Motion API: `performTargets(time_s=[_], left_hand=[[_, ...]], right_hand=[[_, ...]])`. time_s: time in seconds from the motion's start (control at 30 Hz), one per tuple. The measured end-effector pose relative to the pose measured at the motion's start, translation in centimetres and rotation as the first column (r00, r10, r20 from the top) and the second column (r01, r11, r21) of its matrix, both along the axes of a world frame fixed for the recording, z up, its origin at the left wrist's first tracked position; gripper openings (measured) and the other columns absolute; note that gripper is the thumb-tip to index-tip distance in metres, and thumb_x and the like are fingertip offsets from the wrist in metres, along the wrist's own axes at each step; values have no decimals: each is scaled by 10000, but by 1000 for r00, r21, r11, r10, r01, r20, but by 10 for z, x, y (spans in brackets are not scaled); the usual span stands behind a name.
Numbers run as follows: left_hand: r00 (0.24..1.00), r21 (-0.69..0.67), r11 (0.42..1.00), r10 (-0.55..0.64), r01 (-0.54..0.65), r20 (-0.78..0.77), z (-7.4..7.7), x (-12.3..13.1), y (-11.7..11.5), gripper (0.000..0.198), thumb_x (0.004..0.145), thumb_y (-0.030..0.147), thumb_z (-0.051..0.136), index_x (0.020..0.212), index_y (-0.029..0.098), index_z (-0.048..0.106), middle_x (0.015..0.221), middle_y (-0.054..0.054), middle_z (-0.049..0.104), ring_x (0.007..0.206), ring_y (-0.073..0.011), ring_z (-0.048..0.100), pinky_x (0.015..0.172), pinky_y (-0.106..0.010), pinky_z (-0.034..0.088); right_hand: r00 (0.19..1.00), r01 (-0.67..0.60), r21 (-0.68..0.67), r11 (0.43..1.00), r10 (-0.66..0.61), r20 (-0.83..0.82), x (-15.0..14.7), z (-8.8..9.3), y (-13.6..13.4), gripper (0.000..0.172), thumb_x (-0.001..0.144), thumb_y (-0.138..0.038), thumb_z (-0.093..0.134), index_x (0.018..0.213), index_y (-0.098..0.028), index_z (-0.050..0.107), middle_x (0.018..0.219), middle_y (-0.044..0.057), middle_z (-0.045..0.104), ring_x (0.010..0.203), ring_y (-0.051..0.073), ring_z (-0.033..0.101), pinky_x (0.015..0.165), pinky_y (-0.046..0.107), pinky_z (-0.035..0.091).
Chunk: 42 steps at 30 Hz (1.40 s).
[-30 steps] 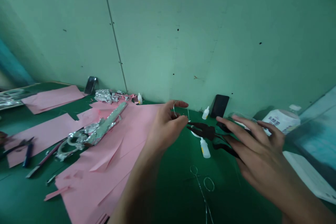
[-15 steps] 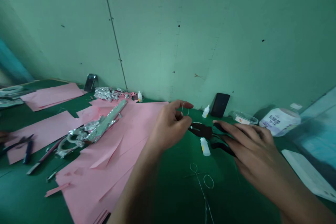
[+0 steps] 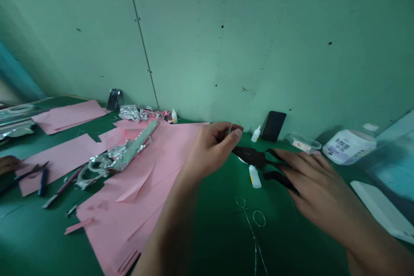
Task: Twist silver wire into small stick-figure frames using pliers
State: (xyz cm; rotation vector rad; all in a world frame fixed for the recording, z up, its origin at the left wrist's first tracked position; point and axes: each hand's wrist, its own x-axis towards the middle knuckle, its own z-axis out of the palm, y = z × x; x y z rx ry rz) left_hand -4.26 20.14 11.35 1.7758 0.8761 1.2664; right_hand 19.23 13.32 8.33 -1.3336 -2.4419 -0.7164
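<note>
My left hand [image 3: 215, 148] is closed, thumb and fingers pinching a thin wire [image 3: 230, 128], most of which the fingers hide. In my right hand [image 3: 318, 181] is a pair of pliers [image 3: 254, 157], its dark handles within my fingers. The pliers' jaws point left and meet my left fingertips; whether they grip the wire is hidden. A small white glue bottle [image 3: 255, 177] lies just below the pliers' head. Nearer me on the green table [image 3: 223, 233] lies a twisted wire figure [image 3: 249, 220] with a loop at its top, beside a wire ring [image 3: 259, 219].
Pink paper sheets [image 3: 161, 189] cover the table's left, with foil-wrapped pieces [image 3: 129, 155] on top. Another person's hand [image 3: 9, 164] is by dark-handled pliers [image 3: 30, 173] at far left. Along the wall stand a glue bottle [image 3: 256, 133], a black phone [image 3: 273, 126] and a large labelled bottle [image 3: 351, 145].
My left thumb has shifted up and forward, and less of the wire loop shows. The pliers' jaws sit more behind my left fingers. The view has shifted slightly.
</note>
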Motion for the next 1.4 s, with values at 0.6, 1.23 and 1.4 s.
performTargets(time_s=[0.6,1.23,1.4], left_hand=[[983,125,984,-144,129,116,-12,6,6,318,878,290,616,1181,206,667,1068,-92,710,767,-146,650,613,-242,517],[948,167,983,25,-82,318,-19,19,9,153,856,228,612,942,160,719,645,-9,665,488,-83,564,451,-210,457],[933,8,995,91,-100,347,-12,21,1,142,836,288,637,823,157,692,558,21,573,448,-57,451,419,-195,352]], right_hand=[[714,-185,-541,821,-266,-648,-11,14,-9,221,908,-410,552,1028,-293,696,986,24,758,874,229,730,664,286,609],[603,-250,-752,609,-510,-614,-17,20,-14,534,886,-535,532,1371,-310,530,1341,79,605,1209,283,588,920,364,558],[656,-195,-735,649,-470,-590,-16,21,-26,560,905,-489,511,1435,-316,453,1479,54,473,1355,287,440,1051,398,452]])
